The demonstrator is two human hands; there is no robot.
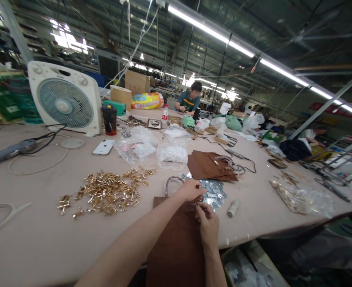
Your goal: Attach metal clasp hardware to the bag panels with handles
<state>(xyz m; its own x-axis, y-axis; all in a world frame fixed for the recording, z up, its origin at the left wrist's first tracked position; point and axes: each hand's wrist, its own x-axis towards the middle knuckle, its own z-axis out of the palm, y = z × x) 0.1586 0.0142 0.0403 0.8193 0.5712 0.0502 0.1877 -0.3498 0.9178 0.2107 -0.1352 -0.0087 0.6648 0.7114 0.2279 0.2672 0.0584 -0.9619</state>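
Note:
A brown leather-like panel (pixel 176 243) lies at the table's near edge, with a braided handle (pixel 173 179) looping up from its top. My left hand (pixel 191 190) is over the panel's upper right corner, fingers bent and pinched together. Just below it, my right hand (pixel 208 221) pinches with thumb and forefinger at the same corner. Whatever small part sits between the fingertips is too small to make out. Behind my hands spreads a heap of flat silver metal plates (pixel 216 194). To the left is a pile of gold-coloured metal fittings (pixel 110 193).
More brown panels (pixel 204 164) with handles are stacked beyond the plates. A grey cylinder (pixel 233 208) lies at right. Plastic bags (pixel 173 155), a phone (pixel 103 147), a tumbler (pixel 109 119) and a box fan (pixel 65 99) stand farther back. A co-worker (pixel 189 99) sits across the table.

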